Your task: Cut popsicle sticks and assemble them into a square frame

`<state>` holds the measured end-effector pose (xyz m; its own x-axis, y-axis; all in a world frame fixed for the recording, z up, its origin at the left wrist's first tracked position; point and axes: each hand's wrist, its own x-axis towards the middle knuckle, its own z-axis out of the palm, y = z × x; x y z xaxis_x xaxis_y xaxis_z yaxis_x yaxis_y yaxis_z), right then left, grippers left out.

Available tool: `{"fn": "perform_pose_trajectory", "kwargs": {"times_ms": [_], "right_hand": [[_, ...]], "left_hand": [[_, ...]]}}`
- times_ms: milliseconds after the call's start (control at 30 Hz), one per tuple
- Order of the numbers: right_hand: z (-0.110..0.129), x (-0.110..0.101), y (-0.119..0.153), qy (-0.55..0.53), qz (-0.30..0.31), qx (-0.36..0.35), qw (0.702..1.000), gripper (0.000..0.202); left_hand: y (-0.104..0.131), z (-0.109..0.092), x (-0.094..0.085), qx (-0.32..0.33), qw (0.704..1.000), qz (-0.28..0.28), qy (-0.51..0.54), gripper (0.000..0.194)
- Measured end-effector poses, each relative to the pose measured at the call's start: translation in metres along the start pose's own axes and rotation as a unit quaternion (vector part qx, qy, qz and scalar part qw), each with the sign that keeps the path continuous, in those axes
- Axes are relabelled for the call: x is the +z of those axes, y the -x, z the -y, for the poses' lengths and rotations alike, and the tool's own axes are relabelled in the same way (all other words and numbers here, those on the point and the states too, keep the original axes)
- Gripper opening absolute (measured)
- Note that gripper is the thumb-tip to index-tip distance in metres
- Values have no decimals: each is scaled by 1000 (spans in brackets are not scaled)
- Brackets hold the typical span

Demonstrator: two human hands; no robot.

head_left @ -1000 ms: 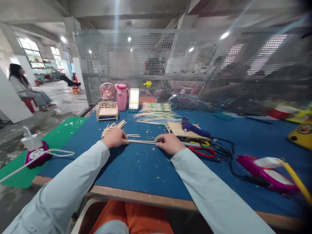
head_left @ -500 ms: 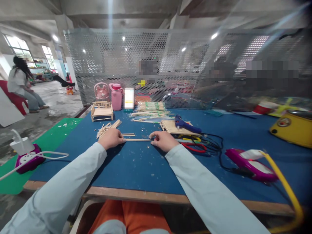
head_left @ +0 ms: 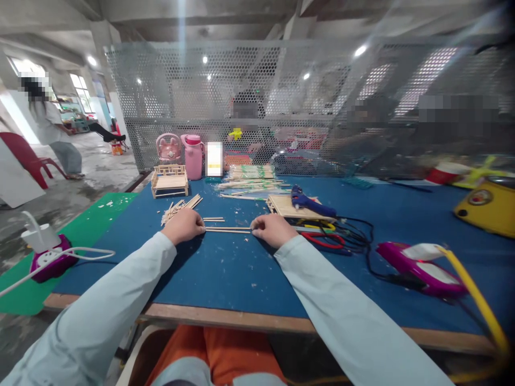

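Two thin wooden sticks (head_left: 227,230) lie side by side, just above or on the blue table. Their left ends are pinched by my left hand (head_left: 185,226), their right ends by my right hand (head_left: 272,229). A pile of short sticks (head_left: 177,209) is behind my left hand, and a few cut sticks (head_left: 214,219) lie beyond the pair. Behind my right hand a flat stick panel (head_left: 281,206) has a blue glue gun (head_left: 309,203) resting on it. Farther back are bundled sticks (head_left: 251,172) and a small wooden bench model (head_left: 169,182).
Pink bottle (head_left: 193,158) and lit phone (head_left: 214,159) stand by the mesh screen (head_left: 161,96). Red-handled pliers (head_left: 322,240), black cables and a purple power strip (head_left: 422,271) lie right. Another purple strip (head_left: 52,257) is left. A person (head_left: 52,128) stands far left.
Between my hands two separated sticks now show, where a single line showed before. The person at the far left has risen from the red chair. My view has shifted slightly.
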<state>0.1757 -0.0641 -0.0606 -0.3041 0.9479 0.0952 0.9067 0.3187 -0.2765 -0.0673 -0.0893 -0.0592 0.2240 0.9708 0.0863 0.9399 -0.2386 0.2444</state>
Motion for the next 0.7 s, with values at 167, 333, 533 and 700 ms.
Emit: {"fn": "perform_pose_trajectory", "kwargs": {"times_ms": [167, 333, 533, 700], "right_hand": [[2, 0, 0, 8, -2, 9, 1000, 13], [0, -1, 1, 8, 2, 6, 1000, 25], [2, -1, 5, -23, 47, -27, 998, 45], [0, 3, 2, -19, 41, -47, 998, 39]], "left_hand": [[-2, 2, 3, -10, 1000, -8, 3, 23], [0, 0, 0, -7, 1000, -1, 13, 24], [1, 0, -4, -2, 1000, 20, 24, 31], [-3, 3, 6, 33, 999, 15, 24, 27]]}}
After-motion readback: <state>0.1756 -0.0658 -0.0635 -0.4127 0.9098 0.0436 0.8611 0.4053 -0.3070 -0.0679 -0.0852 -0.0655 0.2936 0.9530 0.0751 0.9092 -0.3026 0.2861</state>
